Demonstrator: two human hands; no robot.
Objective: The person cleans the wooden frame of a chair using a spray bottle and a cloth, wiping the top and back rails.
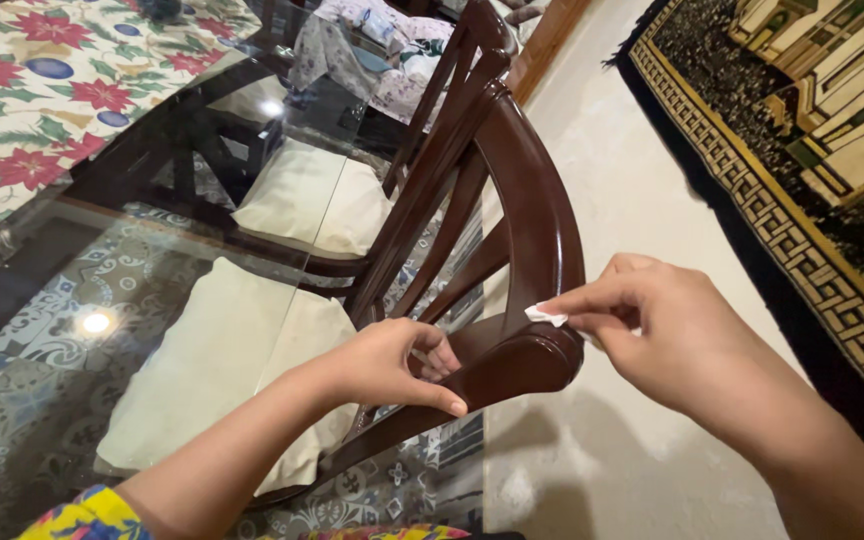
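Our left hand reaches in from the lower left on a bare forearm, a bright patterned sleeve showing near the elbow; the thumb stretches out to the right while the fingers curl inward, closed in a loose grasp. Our right hand comes in from the lower right, wrist bent, with thumb and forefinger pinched tightly together at their tips and the other fingers folded behind. Both hands sit near each other, apart.

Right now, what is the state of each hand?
Left hand: closed around the chair's top rail.
Right hand: fingers pinching a small white wipe against the rail.
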